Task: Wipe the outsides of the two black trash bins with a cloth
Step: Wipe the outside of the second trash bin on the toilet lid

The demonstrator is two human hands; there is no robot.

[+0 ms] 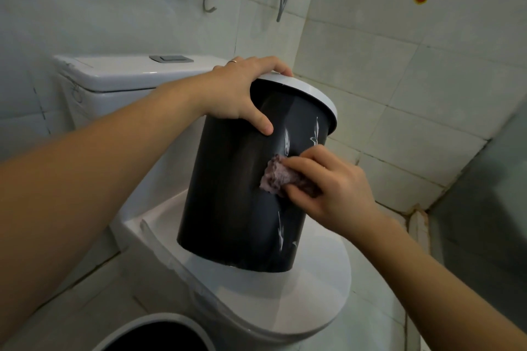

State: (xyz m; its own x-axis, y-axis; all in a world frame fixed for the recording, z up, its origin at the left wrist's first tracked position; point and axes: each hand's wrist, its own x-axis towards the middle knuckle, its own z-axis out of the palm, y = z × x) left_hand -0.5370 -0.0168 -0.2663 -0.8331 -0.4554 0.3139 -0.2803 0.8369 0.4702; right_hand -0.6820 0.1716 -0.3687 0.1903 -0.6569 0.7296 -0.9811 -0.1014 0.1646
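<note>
So the bin (245,179) is sitting tilted on the closed toilet lid (299,302), top leaning away to the right, and my left hand (242,94) has it clamped at the rim with fingers hooked over the white ring and thumb down the wall. Right hand (330,188) comes in from the right side, fingers curled round a bunched purple cloth (278,177) pressed flat on the middle of the wall, so I'd guess strokes run along the bin's long axis. Second bin (154,333) is down front, untouched by either hand.
</note>
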